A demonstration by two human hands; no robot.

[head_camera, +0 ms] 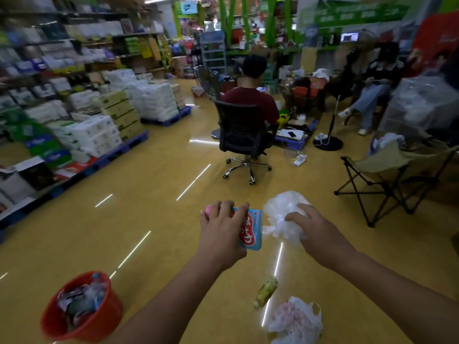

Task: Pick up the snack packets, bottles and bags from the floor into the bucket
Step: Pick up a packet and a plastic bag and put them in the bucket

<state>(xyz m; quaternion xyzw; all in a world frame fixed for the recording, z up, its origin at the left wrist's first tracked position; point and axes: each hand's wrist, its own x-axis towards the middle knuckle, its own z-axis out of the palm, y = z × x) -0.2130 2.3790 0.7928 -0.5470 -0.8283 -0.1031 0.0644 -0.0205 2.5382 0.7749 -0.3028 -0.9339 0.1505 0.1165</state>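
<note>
The left hand (221, 232) grips a light-blue rectangular snack packet (252, 230). The right hand (314, 230) clutches a crumpled clear plastic bag (280, 209). A round red plastic bucket (104, 321) stands on the yellow floor (124, 219).

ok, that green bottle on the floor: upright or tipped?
Tipped. The bottle lies on its side on the floor, its full length flat, just above the white bag.
</note>
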